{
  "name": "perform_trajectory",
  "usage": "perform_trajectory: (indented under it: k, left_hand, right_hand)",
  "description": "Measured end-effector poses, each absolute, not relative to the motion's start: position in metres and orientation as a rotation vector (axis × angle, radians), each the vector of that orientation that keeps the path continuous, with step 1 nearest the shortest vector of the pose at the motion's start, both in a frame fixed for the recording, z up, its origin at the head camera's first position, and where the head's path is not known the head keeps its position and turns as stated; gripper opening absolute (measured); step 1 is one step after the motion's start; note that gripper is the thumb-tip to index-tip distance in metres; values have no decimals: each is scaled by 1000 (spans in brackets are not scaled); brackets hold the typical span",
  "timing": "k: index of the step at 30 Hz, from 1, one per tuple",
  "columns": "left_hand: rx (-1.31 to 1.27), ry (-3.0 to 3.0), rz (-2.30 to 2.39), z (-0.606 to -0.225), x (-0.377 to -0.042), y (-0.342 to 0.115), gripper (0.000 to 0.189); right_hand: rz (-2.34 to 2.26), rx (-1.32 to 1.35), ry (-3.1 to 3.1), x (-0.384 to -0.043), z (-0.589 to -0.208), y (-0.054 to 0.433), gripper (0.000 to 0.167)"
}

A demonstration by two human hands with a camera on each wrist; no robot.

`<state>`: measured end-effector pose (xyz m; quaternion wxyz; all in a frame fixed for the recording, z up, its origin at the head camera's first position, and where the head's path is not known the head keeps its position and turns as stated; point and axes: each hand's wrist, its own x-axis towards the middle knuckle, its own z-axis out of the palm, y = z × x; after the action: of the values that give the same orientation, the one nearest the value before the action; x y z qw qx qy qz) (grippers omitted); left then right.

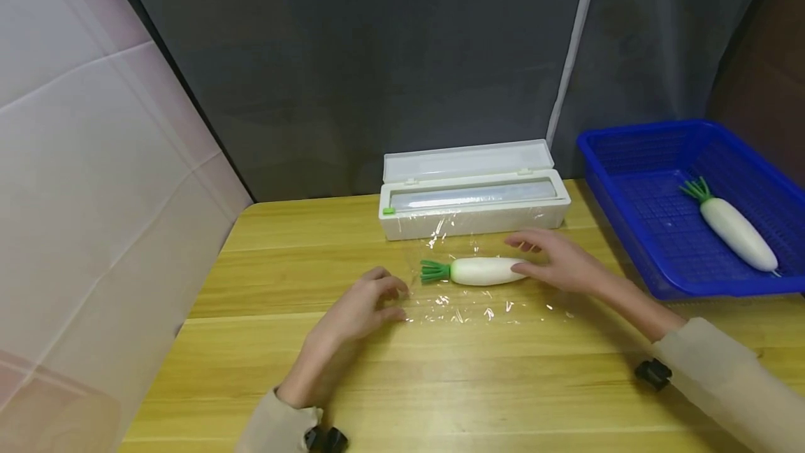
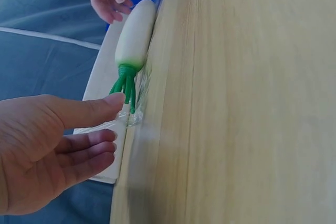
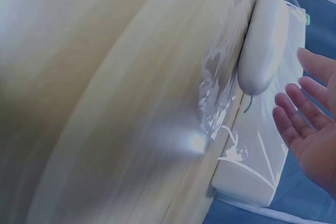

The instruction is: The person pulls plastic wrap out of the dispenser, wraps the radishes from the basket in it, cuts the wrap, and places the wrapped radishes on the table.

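A white radish (image 1: 484, 271) with green stalks lies on a sheet of clear cling film (image 1: 465, 310) spread over the table. The film runs out from a white cling film dispenser (image 1: 474, 208) whose lid stands raised. Beside the stalk end is my left hand (image 1: 365, 304), fingers loosely bent and apart from the radish; in the left wrist view nothing lies between thumb and fingers. My right hand (image 1: 560, 261) is at the root end, and the right wrist view shows its fingers (image 3: 302, 103) spread, with a gap to the radish.
At the right a blue basket (image 1: 629, 229) holds another white radish (image 1: 738, 233). A dark grey curtain (image 1: 346, 75) hangs behind the wooden table (image 1: 283, 362), and a pale wall covering (image 1: 94, 194) rises on the left.
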<state>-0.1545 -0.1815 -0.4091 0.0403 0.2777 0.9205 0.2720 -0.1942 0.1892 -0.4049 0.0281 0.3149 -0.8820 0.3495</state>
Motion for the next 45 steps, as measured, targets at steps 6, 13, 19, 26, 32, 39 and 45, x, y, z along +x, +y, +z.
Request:
perform_trajectory:
  k: [6,13,19,26,32,39,45]
  left_hand:
    - [887,2785,826,-409,-154,-182,28]
    - [924,2705,780,-410,-154,-183,23]
    - [927,2672,767,-411,-151,-184,25]
    - [931,2666,746,-411,-151,-183,21]
    - [933,2668,749,-412,-151,-183,12]
    - [933,2666,749,-413,-151,-184,11]
    - [948,2670,755,-413,-151,-185,12]
  right_hand:
    - [1043,975,-2689,-189,-409,206,39]
    - [1057,1004,-2637,-179,-415,227,28]
    - [1023,1079,-2704,-167,-423,239,24]
    - [1006,1219,-2725,-156,-431,253,26]
    - [1057,1270,-2757,-152,-436,264,26]
    - [1028,1249,-2757,-151,-440,269,19]
    - [1028,1240,-2728,-151,-442,269,17]
